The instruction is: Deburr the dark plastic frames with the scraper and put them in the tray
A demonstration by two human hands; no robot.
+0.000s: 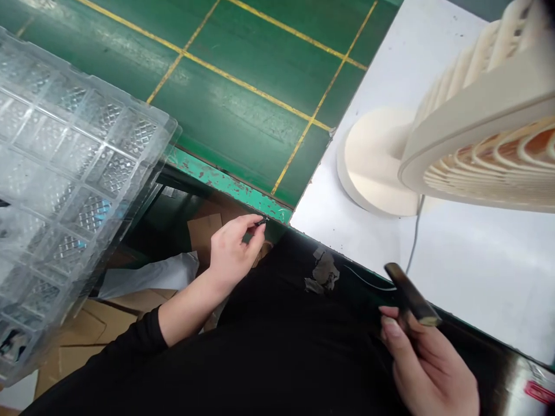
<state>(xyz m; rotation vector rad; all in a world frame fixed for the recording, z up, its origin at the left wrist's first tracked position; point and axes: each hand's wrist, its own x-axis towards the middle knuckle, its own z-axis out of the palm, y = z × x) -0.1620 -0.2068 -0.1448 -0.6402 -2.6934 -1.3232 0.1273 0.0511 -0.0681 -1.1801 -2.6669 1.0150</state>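
My left hand (pixel 236 245) is at the table's near edge, with thumb and fingertips pinched on a small dark piece (pixel 261 221). The piece is too small to name and mostly covered by the fingers. Lower right, my right hand (pixel 433 370) is closed round a hammer (pixel 407 292). Its dark head, slightly blurred, points up and left with a worn, lighter face at the lower end; the handle is mostly hidden by the hand. The two hands are well apart, the hammer clear of the small piece.
A cream desk fan (pixel 373 167) stands on a white board (pixel 323 196), its cord (pixel 417 231) running down. Green tabletop (pixel 243 98) with yellow lines lies ahead. A clear compartment box (pixel 87 156) of small metal parts overhangs the left edge. Cardboard (pixel 87 323) lies below.
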